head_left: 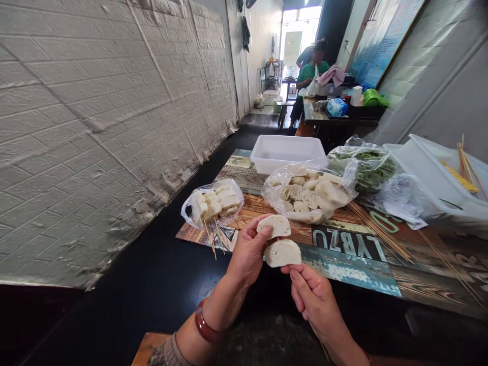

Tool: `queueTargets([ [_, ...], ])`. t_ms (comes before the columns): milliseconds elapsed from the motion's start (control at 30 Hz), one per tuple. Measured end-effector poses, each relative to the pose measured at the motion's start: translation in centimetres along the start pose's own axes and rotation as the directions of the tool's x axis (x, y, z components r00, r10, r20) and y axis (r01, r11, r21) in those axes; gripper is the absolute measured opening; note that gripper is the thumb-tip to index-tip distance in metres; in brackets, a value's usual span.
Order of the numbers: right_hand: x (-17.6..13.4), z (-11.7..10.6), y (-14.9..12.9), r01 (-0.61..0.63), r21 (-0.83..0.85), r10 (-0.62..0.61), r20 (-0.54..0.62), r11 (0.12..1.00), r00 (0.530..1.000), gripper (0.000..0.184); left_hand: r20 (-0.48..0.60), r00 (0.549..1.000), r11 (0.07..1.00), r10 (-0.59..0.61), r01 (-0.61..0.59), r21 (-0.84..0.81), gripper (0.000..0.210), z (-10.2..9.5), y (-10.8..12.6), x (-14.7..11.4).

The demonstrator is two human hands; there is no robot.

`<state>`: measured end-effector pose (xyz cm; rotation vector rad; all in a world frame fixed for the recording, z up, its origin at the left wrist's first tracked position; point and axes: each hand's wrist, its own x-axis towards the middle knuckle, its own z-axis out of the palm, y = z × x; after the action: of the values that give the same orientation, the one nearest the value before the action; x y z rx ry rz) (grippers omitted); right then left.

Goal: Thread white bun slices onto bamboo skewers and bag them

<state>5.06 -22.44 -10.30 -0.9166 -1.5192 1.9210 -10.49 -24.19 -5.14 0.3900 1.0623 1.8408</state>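
My left hand (247,249) pinches a white, bread-like slice (280,226) between thumb and fingers. Just below it is a second white slice (282,254), with a short bit of stick showing between the two. My right hand (310,287) is closed on a thin skewer (322,345) at the lower slice's bottom edge; most of the stick is hidden by the hand. Beyond my hands lies a clear plastic bag (272,190) of similar slices (309,198). To the left, a smaller bag (232,188) holds skewered white pieces (215,201), their sticks (211,239) poking towards me.
Behind the slices stands a white plastic tub (263,157). On the right are bagged leafy greens (373,170), loose skewers (381,234), green-handled scissors (383,222) and a white bin (427,178). A brick-patterned wall (114,127) runs along the left. Farther back, a person (305,76) is at another table.
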Motion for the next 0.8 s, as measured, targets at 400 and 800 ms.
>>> queueTargets([
  [400, 0.1, -0.9, 1.1, -0.022, 0.078, 0.018, 0.045, 0.997, 0.999, 0.046, 0.078, 0.992, 0.992, -0.094, 0.101, -0.081, 0.047, -0.4, 1.0, -0.3],
  [800, -0.3, -1.2, 1.6, -0.029, 0.045, 0.025, 0.079, 0.999, 0.997, 0.048, 0.161, 0.984, 0.996, -0.08, 0.074, 0.045, 0.033, -0.6, 1.4, -0.9],
])
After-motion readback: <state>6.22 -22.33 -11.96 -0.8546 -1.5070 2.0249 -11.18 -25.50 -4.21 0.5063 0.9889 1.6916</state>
